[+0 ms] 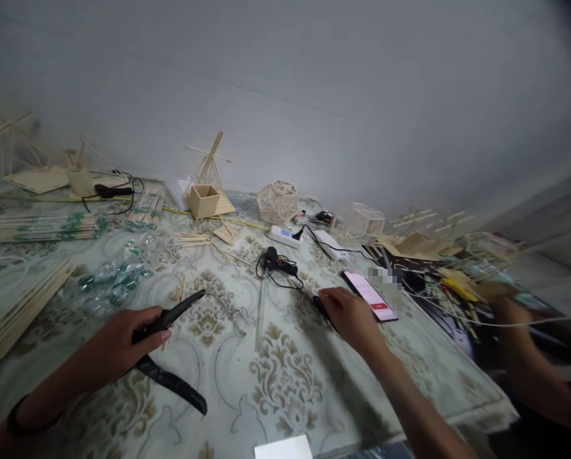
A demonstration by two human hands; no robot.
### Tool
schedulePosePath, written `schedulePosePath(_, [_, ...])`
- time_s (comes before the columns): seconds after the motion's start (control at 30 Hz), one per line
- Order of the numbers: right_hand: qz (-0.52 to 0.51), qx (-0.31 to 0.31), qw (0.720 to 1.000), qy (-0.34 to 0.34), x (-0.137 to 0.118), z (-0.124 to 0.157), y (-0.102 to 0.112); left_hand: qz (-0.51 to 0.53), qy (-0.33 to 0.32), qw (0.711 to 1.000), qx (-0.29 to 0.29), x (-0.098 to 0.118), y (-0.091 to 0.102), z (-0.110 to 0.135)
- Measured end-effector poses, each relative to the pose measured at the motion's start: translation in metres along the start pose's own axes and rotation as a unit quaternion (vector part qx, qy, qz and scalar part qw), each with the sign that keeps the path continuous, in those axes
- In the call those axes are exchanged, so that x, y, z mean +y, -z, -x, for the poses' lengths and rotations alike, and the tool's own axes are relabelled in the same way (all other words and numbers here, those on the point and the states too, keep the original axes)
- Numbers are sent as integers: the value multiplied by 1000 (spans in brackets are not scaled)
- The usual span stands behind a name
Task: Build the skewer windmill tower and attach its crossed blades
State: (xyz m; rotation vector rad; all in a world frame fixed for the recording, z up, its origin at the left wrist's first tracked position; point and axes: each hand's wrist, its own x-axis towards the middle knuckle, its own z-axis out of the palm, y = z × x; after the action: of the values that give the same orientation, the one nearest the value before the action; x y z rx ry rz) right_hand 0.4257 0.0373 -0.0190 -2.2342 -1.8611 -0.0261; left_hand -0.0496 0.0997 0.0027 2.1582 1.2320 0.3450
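My left hand (122, 338) is closed around a black-handled plier-like tool (177, 382). Its two handles spread apart to the right, and its jaws are hidden. My right hand (355, 319) is on the table, fingers curled over a slim black-handled tool (324, 313) with a narrow pale end; its exact kind is hard to make out. Between the hands lies a clear strip (261, 312), like a glue stick or ruler. A black tool with a coiled cable (278, 261) rests at its far end. Short wooden sticks (178, 290) lie beyond my left hand.
A phone (371, 296) lies beside my right hand. A power strip (285, 237), a stick windmill with a box (205, 201) and a stick polyhedron (278, 201) stand behind. Bundled sticks (41, 226) and plastic wrapping (115, 277) lie left. Another person's hand (512, 315) is at right.
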Motion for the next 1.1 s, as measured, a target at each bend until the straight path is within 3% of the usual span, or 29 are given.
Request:
schedulePosePath(0.1, [27,-35,999,-3,-40,-21,-19,2,-4,1000,-30,2,0,0])
schedulePosePath(0.2, [53,-36,998,-26,-56,-37,-36,12,-1,1000,-26,5,2,0])
schedulePosePath(0.47, [70,-23,997,-37,-56,-34,-40,16,-4,999,-32,9,3,1])
schedulePosePath(0.7, [4,10,999,-41,-61,-33,-32,14,1,1000,-23,6,5,3])
schedulePosePath(0.8, [-61,2,998,-2,-82,-21,-27,16,-3,1000,-10,5,5,3])
schedulePosePath(0.93, [-160,-60,979,115,-135,-5,-26,14,-1,1000,-12,5,5,2])
schedulePosePath(1.03, [-164,-82,969,166,-155,-18,-23,13,2,1000,-26,5,4,1])
schedulePosePath(1.1, [-122,-52,982,132,-146,-40,-18,10,4,1000,-26,5,4,1])
